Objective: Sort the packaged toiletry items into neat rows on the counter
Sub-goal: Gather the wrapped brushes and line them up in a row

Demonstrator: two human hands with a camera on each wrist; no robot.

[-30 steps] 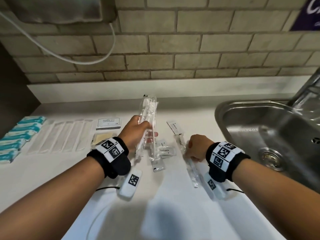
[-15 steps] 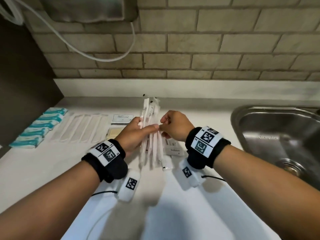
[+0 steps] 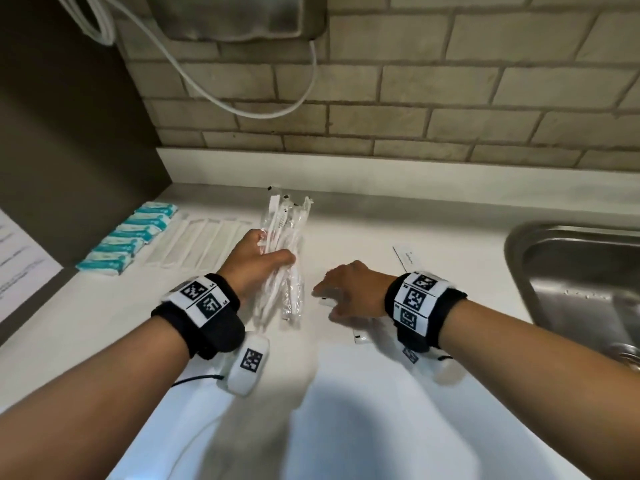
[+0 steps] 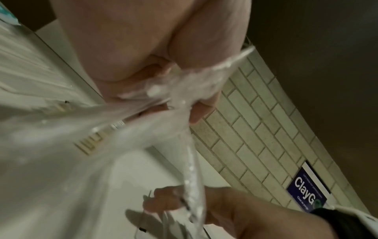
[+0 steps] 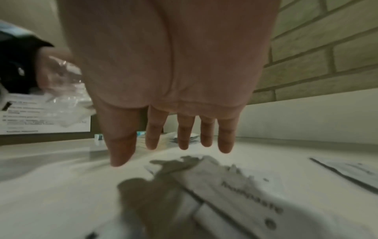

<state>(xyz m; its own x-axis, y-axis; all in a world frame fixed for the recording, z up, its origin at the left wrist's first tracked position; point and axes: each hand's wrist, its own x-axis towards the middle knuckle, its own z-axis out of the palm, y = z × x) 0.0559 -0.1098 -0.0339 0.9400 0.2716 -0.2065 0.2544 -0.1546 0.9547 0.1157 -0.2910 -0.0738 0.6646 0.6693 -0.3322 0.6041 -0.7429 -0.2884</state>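
The left hand (image 3: 258, 261) is gripping a bundle of white toothbrushes in clear plastic sleeves (image 3: 285, 258), fingers and thumb curling round the middle so the heads are fanning up toward the back wall and the tails are hanging over the white counter (image 3: 104, 313). Probably collecting them in one fist so they can be laid out together as a single row w/o repeated trips. The left wrist view is showing the same crinkly plastic bunching at the fingers, blurred.

The right hand (image 3: 349, 289) is holding nothing: fingers (image 5: 184, 132) are hanging straight and spread, just above a flat white sachet printed "toothpaste" (image 5: 241, 190), not touching as far as the right wrist view shows. Judging by that, it's reaching for the next loose pkt; more flat white sachets (image 3: 408, 258) are lying scattered btwn the hand and the stainless steel sink (image 3: 568, 282).

Far left, sorting is already partly done: teal-and-white wrapped packets (image 3: 128, 237) are sitting in one tidy row, and long narrow white paper-sleeved items (image 3: 204, 242) are lying side by side just beside them. So the toothbrushes and sachets seem to be what's left. Risk as I see it: slippery sleeves sliding out of the fist, since the bundle is held loosely fanned.
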